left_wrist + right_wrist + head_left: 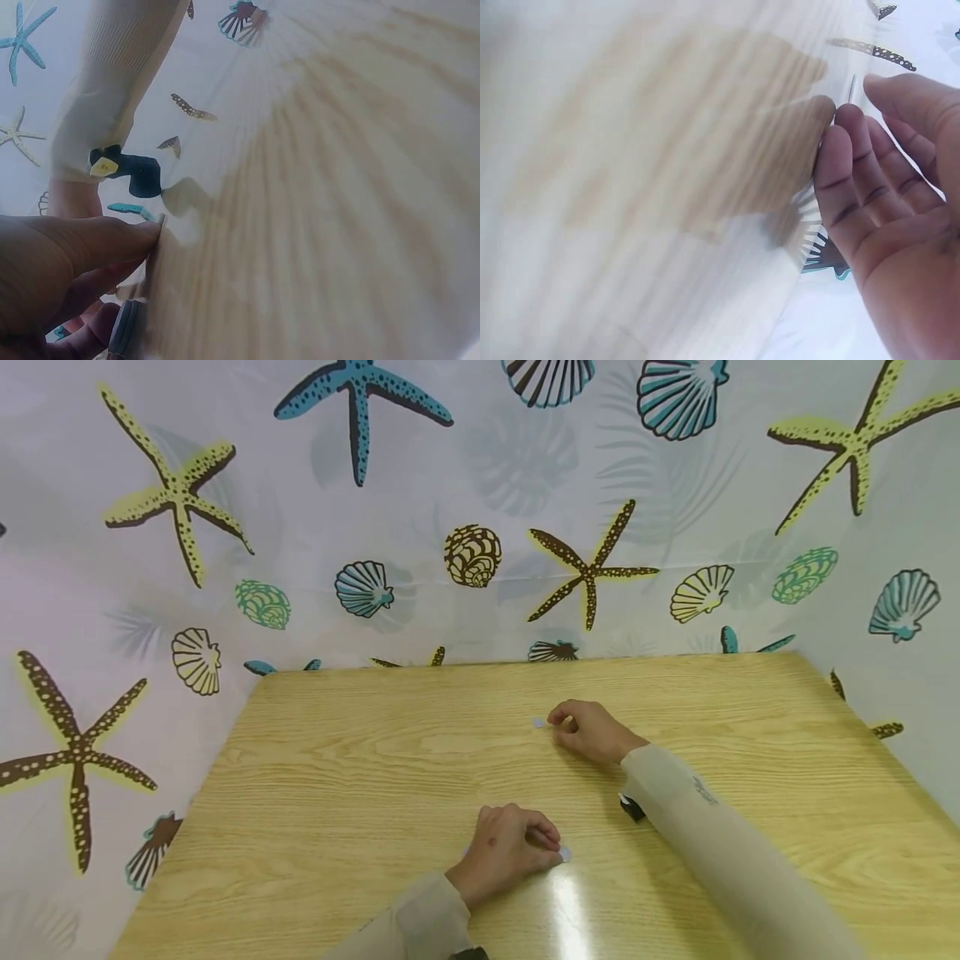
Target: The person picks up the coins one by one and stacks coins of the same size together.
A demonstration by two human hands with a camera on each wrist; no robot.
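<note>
My left hand (506,852) is low over the near middle of the table, thumb and forefinger pinching a small white disc (565,854). In the left wrist view, the disc (160,220) shows edge-on at the thumb tip, and a grey, layered round-edged piece (126,328) sits by the lower fingers. Farther back, my right hand (592,731) has its fingertips just right of another small white disc (538,722) on the wood. In the right wrist view, this disc (853,88) is a thin line between thumb and fingertips, which stand apart with the fingers loosely bent.
The wood-grain table (360,760) runs back to a white cloth (420,510) printed with starfish and shells, which also rises at both sides. A whitish sliver (466,852) peeks out left of my left hand. A black strap piece (632,807) hangs under the right sleeve.
</note>
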